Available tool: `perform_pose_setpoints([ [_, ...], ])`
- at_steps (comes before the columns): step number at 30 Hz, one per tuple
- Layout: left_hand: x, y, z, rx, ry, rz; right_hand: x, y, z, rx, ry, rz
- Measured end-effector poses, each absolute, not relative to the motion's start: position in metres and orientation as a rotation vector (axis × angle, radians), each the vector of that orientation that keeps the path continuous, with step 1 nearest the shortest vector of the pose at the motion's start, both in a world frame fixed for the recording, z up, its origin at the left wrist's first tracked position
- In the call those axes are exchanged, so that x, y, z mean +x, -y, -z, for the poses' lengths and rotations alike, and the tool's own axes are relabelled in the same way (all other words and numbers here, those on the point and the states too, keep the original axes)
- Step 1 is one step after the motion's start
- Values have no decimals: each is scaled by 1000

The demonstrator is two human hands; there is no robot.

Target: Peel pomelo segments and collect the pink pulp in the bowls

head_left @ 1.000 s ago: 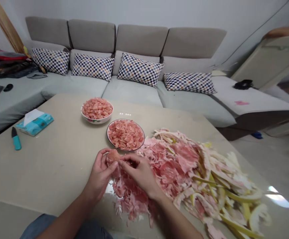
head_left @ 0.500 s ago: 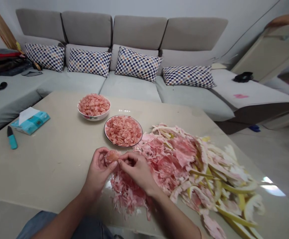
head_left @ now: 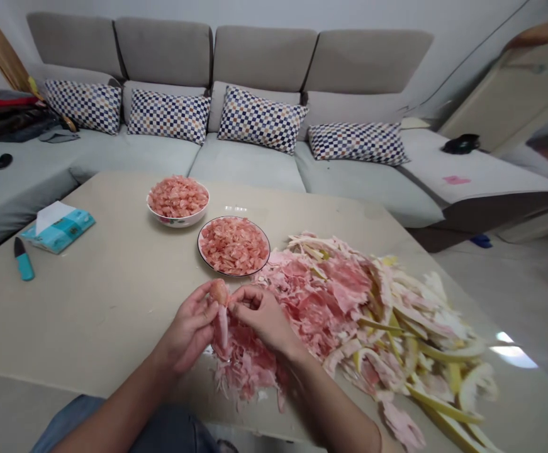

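- Left hand [head_left: 189,328] curls round a part-skinned pink citrus segment [head_left: 218,291]; right hand [head_left: 265,318] pinches its edge, over shredded pink membranes [head_left: 250,371]
- Done: pulp [head_left: 177,196] heaping the round dark-rimmed plate [head_left: 265,257] and flowered white bowl [head_left: 179,222]

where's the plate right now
In the head view, the plate stands near centre beyond the right hand, right of the bowl, with peelings by its right edge.
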State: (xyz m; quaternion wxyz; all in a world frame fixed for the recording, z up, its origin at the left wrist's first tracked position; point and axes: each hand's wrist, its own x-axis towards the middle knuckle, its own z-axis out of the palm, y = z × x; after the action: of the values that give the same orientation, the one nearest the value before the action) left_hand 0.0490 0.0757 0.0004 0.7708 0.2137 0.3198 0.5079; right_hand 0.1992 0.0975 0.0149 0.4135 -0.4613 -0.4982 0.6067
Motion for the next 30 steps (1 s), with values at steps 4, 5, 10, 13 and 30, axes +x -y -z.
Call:
perform_pose_setpoints([
  [4,47,-78,-4,421,-590,-1035,198,-96,-15,-1099,1238,-1575],
  [5,47,-77,-4,448,-606,-1029,198,-95,-15,-1094,1243,-1572],
  [10,51,-73,-3,654,-794,-1070,197,-97,-11,-1103,1291,-1538],
  [13,52,-72,-4,644,-823,-1097,196,-96,-9,-1124,1331,-1496],
  [30,43,-73,-6,549,-628,-893,211,-107,-4,-1352,1604,-632],
])
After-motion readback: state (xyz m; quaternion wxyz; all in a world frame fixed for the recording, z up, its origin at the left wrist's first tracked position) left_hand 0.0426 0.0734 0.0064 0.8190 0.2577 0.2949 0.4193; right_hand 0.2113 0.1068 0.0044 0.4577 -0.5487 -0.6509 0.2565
